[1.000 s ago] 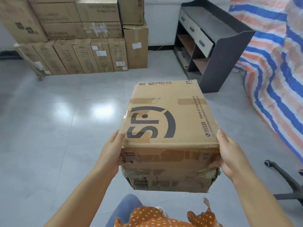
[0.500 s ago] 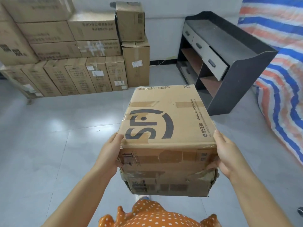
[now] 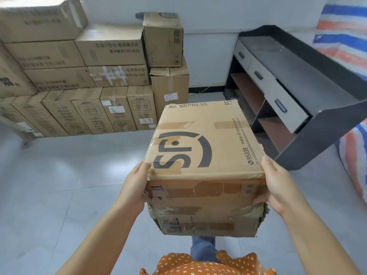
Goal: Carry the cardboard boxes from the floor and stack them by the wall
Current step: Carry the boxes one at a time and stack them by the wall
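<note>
A person holds an SF Express cardboard box [image 3: 202,147] off the floor, in front of the body near the middle of the scene. The left hand [image 3: 135,185] is clamped against the box's left side with the thumb hooked over its near top edge; the right hand [image 3: 278,185] grips the right side, thumb curled onto the near face where the cardboard is torn and taped. The box's printed top faces up, its near lower corners crushed (old brown tape runs across the near face).

Far left, a stack of cardboard boxes [image 3: 79,76] stands against the white wall [image 3: 208,36], several rows high, and at its right end a small carton [image 3: 162,40] sits on a taller upright one [image 3: 170,90]. To the right stands a black desk [image 3: 309,80] with grey drawers [image 3: 278,96] facing left. A blue, white and orange striped tarp [image 3: 347,36] fills the far right edge. The grey tiled floor [image 3: 69,185] lies between the carried box and the stack. An orange polka-dot garment [image 3: 198,264] shows at the near edge.
</note>
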